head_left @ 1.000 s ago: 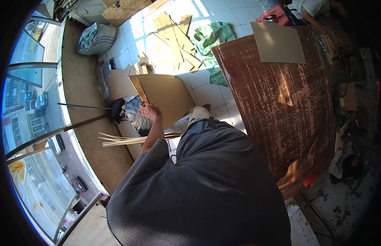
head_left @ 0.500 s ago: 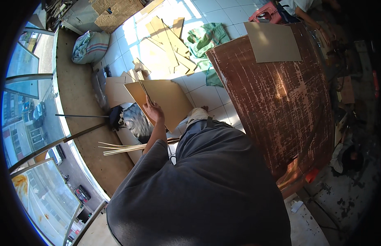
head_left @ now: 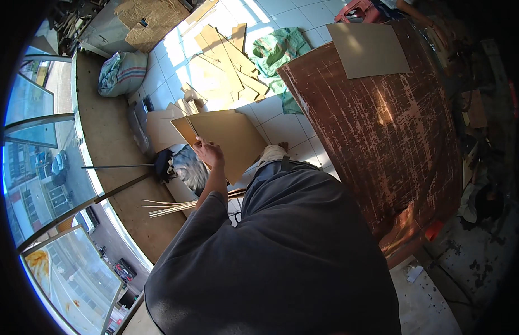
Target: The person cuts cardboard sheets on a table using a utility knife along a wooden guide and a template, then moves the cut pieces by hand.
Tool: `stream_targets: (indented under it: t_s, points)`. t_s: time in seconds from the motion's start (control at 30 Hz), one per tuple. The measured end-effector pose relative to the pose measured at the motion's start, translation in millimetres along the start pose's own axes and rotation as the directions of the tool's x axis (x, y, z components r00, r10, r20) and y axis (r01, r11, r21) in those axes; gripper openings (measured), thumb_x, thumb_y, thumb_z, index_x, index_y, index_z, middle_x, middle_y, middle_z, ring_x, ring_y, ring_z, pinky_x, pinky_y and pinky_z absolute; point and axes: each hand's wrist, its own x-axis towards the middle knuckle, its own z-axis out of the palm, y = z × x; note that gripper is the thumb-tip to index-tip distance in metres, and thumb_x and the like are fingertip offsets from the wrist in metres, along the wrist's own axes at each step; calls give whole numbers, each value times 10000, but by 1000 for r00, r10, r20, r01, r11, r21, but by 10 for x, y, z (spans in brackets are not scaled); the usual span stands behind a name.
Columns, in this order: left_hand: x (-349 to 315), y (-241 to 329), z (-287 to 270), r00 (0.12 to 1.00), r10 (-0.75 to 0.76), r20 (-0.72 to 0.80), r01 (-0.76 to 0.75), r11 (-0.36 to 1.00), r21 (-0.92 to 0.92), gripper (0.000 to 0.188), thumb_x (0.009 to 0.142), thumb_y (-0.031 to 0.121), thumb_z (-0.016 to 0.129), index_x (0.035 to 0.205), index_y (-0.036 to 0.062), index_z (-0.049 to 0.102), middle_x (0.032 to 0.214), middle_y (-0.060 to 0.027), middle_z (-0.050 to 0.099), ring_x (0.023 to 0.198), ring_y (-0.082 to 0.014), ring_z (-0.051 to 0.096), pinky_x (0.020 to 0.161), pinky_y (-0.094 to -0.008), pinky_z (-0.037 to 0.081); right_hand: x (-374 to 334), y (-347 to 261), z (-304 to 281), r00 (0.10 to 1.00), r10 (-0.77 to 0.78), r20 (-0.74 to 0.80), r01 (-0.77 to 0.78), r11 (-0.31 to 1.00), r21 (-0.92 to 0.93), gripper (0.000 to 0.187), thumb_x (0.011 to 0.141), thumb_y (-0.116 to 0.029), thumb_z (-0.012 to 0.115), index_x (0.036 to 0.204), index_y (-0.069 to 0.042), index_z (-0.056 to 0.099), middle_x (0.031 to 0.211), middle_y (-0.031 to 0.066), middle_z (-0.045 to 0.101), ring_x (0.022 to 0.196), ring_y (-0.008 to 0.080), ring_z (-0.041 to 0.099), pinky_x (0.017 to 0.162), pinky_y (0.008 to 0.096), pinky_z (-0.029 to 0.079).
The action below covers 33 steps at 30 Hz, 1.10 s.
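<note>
My left hand point(head_left: 208, 153) reaches out ahead of me, its fingers curled at the top edge of brown boards standing on edge. The largest brown board point(head_left: 229, 137) faces right, and another sheet lies close against its left side. My right hand does not show; my dark shirt fills the lower middle. Below my left forearm, a bundle of thin wooden strips point(head_left: 170, 210) sticks out to the left. Beside the boards sits a shiny grey bundle point(head_left: 191, 169).
A scratched reddish-brown table point(head_left: 377, 139) stands on the right, with a flat tan sheet point(head_left: 368, 50) at its far end. Cut board pieces point(head_left: 223, 61) and green cloth point(head_left: 279, 50) lie on the tiles. A stuffed sack point(head_left: 122, 72) sits far left. Another person's arm point(head_left: 418, 14) shows at far right.
The whole view has shifted slightly. My left hand stays at the board edge, its index finger less stretched out than before. The other person's arm has drawn farther toward the top edge.
</note>
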Motion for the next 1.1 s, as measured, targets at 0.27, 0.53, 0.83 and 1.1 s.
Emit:
stream_targets:
  t_s: [0.27, 0.53, 0.83, 1.1]
  points:
    - [37, 19, -93, 988, -72, 135, 42, 976, 212, 603, 844, 236, 621, 1389, 24, 472, 1332, -146, 459, 1241, -336, 445, 981, -459, 425, -55, 187, 28, 996, -61, 60, 66, 995, -77, 417, 1017, -367, 493, 1022, 30, 620, 848, 100, 632, 714, 204, 623, 617, 330, 527]
    - [200, -59, -44, 951, -235, 204, 158, 929, 335, 716, 825, 320, 638, 1397, -59, 432, 1426, -158, 397, 1303, -323, 404, 1018, -448, 396, -23, -112, 29, 908, 417, 46, -404, 841, 361, 407, 992, -358, 507, 997, 23, 649, 859, 110, 648, 721, 227, 629, 633, 350, 519]
    - [295, -203, 24, 931, -139, 338, -2, 923, 384, 825, 772, 334, 689, 1414, -88, 388, 1432, -203, 349, 1297, -363, 360, 1020, -487, 366, 81, -475, -39, 854, 515, 76, -507, 790, 345, 512, 989, -438, 495, 1032, 44, 665, 869, 121, 675, 734, 223, 631, 659, 364, 521]
    - [356, 73, -161, 889, -363, 278, 306, 924, 229, 807, 798, 322, 676, 1433, -64, 362, 1439, -203, 356, 1342, -359, 359, 1055, -503, 380, 67, -47, 15, 917, 395, 51, -384, 844, 375, 478, 970, -425, 509, 1011, 22, 672, 839, 97, 676, 695, 204, 625, 629, 352, 514]
